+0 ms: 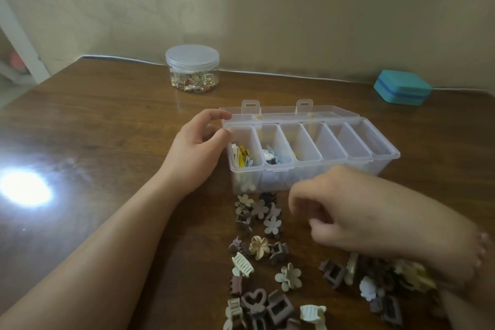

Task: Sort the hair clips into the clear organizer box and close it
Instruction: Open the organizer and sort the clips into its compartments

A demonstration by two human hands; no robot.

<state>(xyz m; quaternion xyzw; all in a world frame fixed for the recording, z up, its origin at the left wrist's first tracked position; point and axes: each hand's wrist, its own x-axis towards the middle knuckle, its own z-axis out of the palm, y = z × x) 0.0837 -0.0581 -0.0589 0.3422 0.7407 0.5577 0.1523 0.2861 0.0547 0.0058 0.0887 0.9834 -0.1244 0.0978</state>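
The clear organizer box lies open on the wooden table, its lid folded back behind it. Small clips fill its two left compartments; the other compartments look bare. My left hand touches the box's left end, thumb and fingers loosely curled at its corner. Blurred, my right hand hovers in front of the box above the loose clips, fingers curled; whether it holds a clip is hidden. Several flower, heart and claw hair clips in muted colours lie scattered near the front edge.
A round clear jar with a lid, holding small trinkets, stands at the back of the table. A teal case sits at the back right. A bright light glare marks the table's left side.
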